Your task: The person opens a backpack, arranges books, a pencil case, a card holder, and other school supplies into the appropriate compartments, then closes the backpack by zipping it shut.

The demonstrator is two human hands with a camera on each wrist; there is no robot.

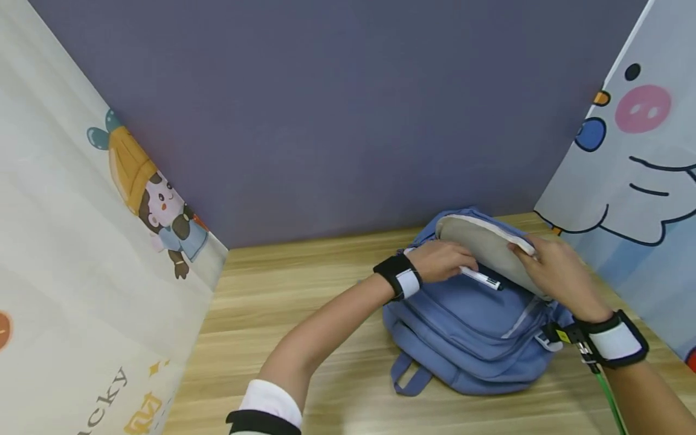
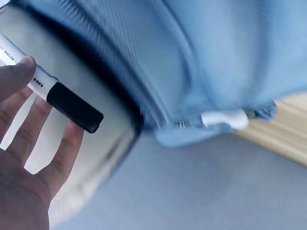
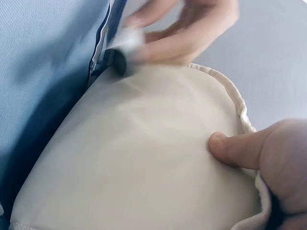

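Observation:
A blue backpack point(image 1: 462, 338) lies on the wooden table, its top flap point(image 1: 489, 248) lifted so the beige lining shows. My left hand point(image 1: 443, 261) pinches a white marker point(image 1: 478, 278) over the opening. In the left wrist view the marker's black cap point(image 2: 74, 106) points away from the thumb, and the lining lies behind it. My right hand point(image 1: 560, 275) grips the flap's edge at the right, and its thumb point(image 3: 235, 148) presses on the lining in the right wrist view. The inside of the bag is mostly hidden.
The wooden table point(image 1: 283, 314) extends left of the bag. A dark grey-blue panel point(image 1: 348, 121) rises behind it. Cartoon-printed curtains stand at the left point(image 1: 65, 211) and right point(image 1: 652, 199). A strap loop point(image 1: 413, 380) lies at the bag's front, and a green cable point(image 1: 610, 399) runs from my right wrist.

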